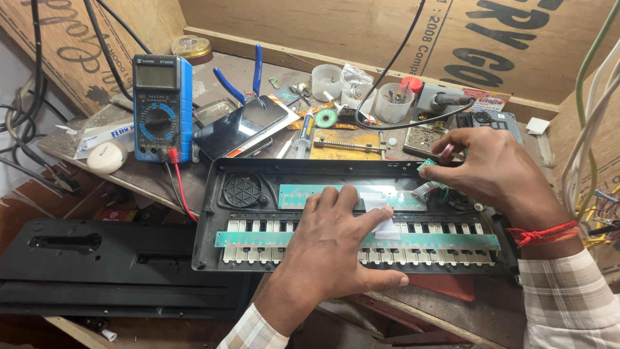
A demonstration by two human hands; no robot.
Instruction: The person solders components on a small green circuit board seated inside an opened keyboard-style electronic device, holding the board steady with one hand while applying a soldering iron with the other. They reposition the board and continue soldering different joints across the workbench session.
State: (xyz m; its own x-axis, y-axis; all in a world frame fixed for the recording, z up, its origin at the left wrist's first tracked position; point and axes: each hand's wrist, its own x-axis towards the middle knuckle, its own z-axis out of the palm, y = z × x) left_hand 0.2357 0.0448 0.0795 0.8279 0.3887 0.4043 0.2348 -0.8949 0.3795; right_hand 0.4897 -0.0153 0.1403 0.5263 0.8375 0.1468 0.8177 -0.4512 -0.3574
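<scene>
Blue meter (162,108) and phone (240,126) seen at ten o'clock of the opened keyboard (352,223), cups at twelve, left hand (336,242) laid flat, fingers spread over the ribbon cable (383,218), right hand (494,173) pinching a small green board (427,165) at two o'clock.

Keyboard shell (219,213) was black, w/ pale green circuit strips (310,239) mid-frame. Multimeter (161,106), upper left, blue & grey. Pliers handles (242,81) blue. Wrist thread (539,234) red, lower right; sleeve (568,297) checked beige/white.
</scene>
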